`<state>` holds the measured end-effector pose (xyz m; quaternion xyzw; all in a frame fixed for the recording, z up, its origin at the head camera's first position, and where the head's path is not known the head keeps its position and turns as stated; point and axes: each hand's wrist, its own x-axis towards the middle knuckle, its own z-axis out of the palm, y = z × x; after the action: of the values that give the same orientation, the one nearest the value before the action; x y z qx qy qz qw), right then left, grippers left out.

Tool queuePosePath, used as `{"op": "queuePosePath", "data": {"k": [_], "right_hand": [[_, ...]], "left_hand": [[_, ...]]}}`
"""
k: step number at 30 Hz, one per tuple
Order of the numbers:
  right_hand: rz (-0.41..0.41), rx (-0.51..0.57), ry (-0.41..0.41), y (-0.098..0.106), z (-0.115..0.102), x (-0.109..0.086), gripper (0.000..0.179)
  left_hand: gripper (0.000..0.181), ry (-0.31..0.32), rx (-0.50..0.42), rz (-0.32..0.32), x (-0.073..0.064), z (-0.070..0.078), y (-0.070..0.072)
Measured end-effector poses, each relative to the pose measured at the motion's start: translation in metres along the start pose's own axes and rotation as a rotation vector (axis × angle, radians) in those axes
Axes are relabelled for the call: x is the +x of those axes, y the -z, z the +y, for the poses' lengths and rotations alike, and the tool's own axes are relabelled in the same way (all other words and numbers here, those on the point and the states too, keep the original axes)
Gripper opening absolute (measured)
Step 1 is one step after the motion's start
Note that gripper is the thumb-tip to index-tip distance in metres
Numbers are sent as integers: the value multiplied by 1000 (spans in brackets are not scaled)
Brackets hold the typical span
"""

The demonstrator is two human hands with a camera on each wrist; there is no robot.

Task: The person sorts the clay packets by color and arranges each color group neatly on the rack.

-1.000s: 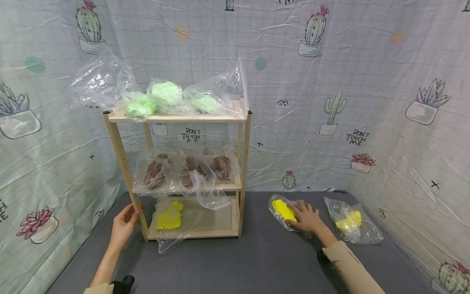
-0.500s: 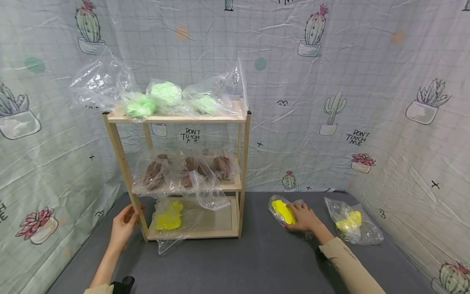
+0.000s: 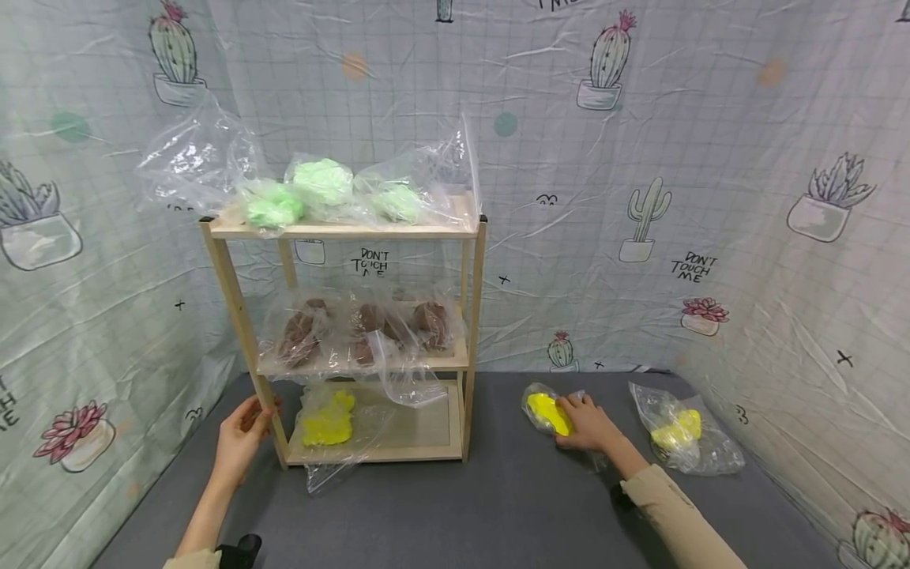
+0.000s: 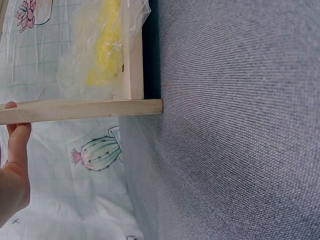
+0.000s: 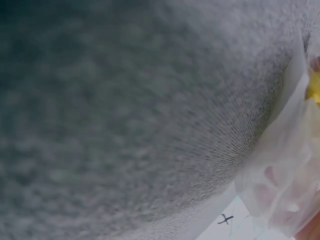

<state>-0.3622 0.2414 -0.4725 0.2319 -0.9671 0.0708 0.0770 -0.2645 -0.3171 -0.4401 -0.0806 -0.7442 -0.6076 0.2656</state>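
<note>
My left hand (image 3: 240,438) grips the front left post of a wooden three-tier shelf (image 3: 465,316), low down. In the left wrist view its thumb and fingers (image 4: 19,145) stand on either side of that post (image 4: 90,110). On the right, my right hand (image 3: 590,424) holds a clear plastic bag with a bright yellow lump (image 3: 549,412) on the grey table, fingers curled over its right side. Crumpled plastic (image 5: 277,185) shows at the edge of the right wrist view, with fingertips faintly visible through it. A similar yellow bag (image 3: 329,419) lies on the bottom shelf's left side.
Another bagged yellow lump (image 3: 675,431) lies right of my right hand. Bagged brown lumps (image 3: 370,320) fill the middle shelf, and bagged pale green lumps (image 3: 322,182) sit on top. A patterned cloth (image 3: 540,197) hangs behind the grey table (image 3: 540,506).
The right hand's spread fingers have drawn in and closed on the yellow bag, which has shifted slightly. My left hand has stayed on the shelf post.
</note>
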Motion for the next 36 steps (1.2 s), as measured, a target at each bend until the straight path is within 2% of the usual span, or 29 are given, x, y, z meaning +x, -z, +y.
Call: {"op": "queuePosePath", "data": {"k": [1, 3, 4, 7, 8, 10, 12, 13, 15, 16, 18, 20, 22, 23, 26, 29, 31, 35, 36], "right_hand": [[0, 4, -2, 0, 0, -1, 59], [2, 6, -3, -1, 0, -2, 58], [5, 7, -2, -1, -1, -3, 58], [17, 7, 1, -2, -1, -6, 58], [21, 2, 5, -3, -1, -7, 58], [29, -8, 13, -3, -1, -9, 57], [39, -22, 26, -3, -2, -12, 57], [45, -31, 33, -3, -2, -13, 57], [55, -43, 49, -2, -2, -16, 56], [64, -45, 59, -1, -3, -17, 56], [84, -51, 80, 0, -4, -20, 55], [110, -50, 101, 2, -5, -24, 55], [147, -50, 125, 4, -7, -27, 55], [166, -48, 138, 5, -9, -29, 55], [224, -50, 180, 8, -14, -36, 55], [267, -59, 218, 11, -20, -42, 54], [293, -66, 237, 12, -26, -45, 53], [336, -73, 276, 15, -36, -52, 52], [344, -77, 284, 16, -37, -53, 52]], "left_hand": [[34, -26, -53, -14, 2, -8, 3], [32, -23, -68, -26, 5, -21, 7], [33, 2, -21, -17, 5, -23, 7], [30, -18, -63, -14, 12, -64, 16], [32, 1, -3, 0, 13, -73, 18], [33, -4, 33, 18, 16, -93, 20], [34, 0, 48, 26, 18, -101, 21], [33, -7, 53, 26, 17, -99, 21], [34, -2, 41, 3, 15, -83, 19], [32, -20, -25, -10, 14, -76, 18], [32, -22, -78, -31, 10, -51, 14], [32, 1, -74, -29, 6, -30, 9], [30, -37, -157, -35, 7, -32, 9], [30, -12, -122, -23, 6, -29, 8], [30, -38, -114, -31, 11, -52, 14], [30, -36, -99, -28, 12, -60, 16], [29, -51, -131, -33, 11, -57, 16], [32, 3, -57, 6, 5, -23, 5], [31, 0, -61, 1, 4, -18, 4]]}}
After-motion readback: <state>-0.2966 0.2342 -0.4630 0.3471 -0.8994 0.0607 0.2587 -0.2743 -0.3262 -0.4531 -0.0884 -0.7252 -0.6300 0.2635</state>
